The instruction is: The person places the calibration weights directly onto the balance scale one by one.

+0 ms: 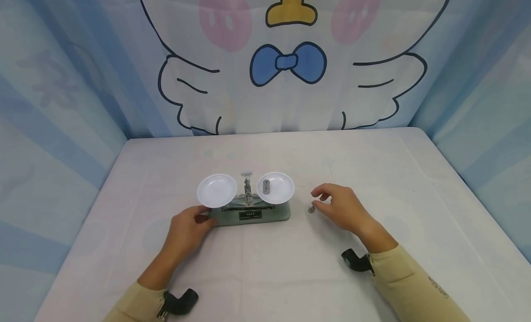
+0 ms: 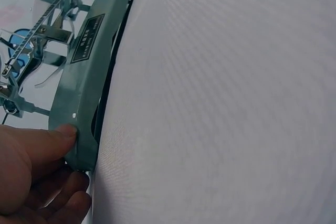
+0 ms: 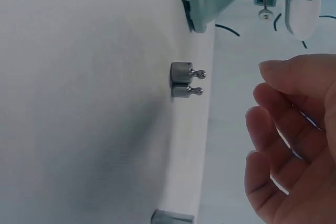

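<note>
Balance scale [image 1: 249, 213] sitting mid-table [image 1: 265, 276], well clear of every table edge, with bare cloth in front, behind and to both sides. Left hand [image 1: 188, 229] at the scale's left end, thumb [image 2: 58, 135] pressed flat on the green base's corner, other fingers loosely curled beneath; holding the base steady rather than wrapped round it. Left pan [image 1: 216, 190] white and bare; right pan [image 1: 275, 188] carrying one metal weight [image 1: 267, 187]. Right of the scale, two small knobbed weights [image 3: 184, 81] standing side by side on the cloth, touching or nearly so, near the base's right end but apart from it. Right hand [image 1: 340, 206] hovering just right of those weights, fingers spread and relaxed, half curled, gripping nothing, fingertips [image 3: 273, 69] just short of the knobs. Another small metal piece [image 3: 169, 216] at the right wrist view's lower edge, cut off. Backdrop walls [image 1: 62, 105] well back from the scale.
</note>
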`<state>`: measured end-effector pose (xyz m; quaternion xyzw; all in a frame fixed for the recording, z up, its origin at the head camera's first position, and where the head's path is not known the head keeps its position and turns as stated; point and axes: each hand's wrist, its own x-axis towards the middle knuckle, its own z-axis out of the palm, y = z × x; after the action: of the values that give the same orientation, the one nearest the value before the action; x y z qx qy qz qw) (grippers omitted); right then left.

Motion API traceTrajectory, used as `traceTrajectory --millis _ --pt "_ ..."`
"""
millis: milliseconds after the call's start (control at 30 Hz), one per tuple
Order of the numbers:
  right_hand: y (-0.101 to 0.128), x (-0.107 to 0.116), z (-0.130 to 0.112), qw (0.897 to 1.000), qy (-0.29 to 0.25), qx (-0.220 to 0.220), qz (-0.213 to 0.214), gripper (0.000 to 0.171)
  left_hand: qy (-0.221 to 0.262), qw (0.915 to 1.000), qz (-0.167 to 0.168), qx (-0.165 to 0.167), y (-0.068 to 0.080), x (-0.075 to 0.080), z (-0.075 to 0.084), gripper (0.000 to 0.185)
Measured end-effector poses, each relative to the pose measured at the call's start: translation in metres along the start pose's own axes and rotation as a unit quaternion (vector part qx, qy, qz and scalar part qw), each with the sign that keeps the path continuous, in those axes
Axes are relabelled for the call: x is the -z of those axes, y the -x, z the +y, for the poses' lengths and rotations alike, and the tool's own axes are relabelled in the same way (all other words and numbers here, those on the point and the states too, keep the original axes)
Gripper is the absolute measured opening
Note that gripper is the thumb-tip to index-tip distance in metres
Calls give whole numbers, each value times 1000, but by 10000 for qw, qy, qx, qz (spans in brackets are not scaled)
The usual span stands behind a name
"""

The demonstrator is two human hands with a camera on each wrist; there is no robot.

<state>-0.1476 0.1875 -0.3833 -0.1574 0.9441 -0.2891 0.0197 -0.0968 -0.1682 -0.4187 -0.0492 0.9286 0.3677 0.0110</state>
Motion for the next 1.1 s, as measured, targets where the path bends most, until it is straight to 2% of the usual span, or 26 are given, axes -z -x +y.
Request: traceTrajectory --millis 200,433,867,1100 --pt "-3 -8 11 9996 139 -129 -185 20 -5 10000 -4 2 0 0 -1 40" --pt "-4 -14 17 9990 314 -77 -301 17 -16 10000 -10 -27 0 0 -1 41" --pt "-11 -18 18 9967 642 28 -506 12 5 10000 -20 -30 1 1 0 41" --pt "-11 -17 17 9967 669 11 -464 9 -4 10000 -6 8 1 0 1 41"
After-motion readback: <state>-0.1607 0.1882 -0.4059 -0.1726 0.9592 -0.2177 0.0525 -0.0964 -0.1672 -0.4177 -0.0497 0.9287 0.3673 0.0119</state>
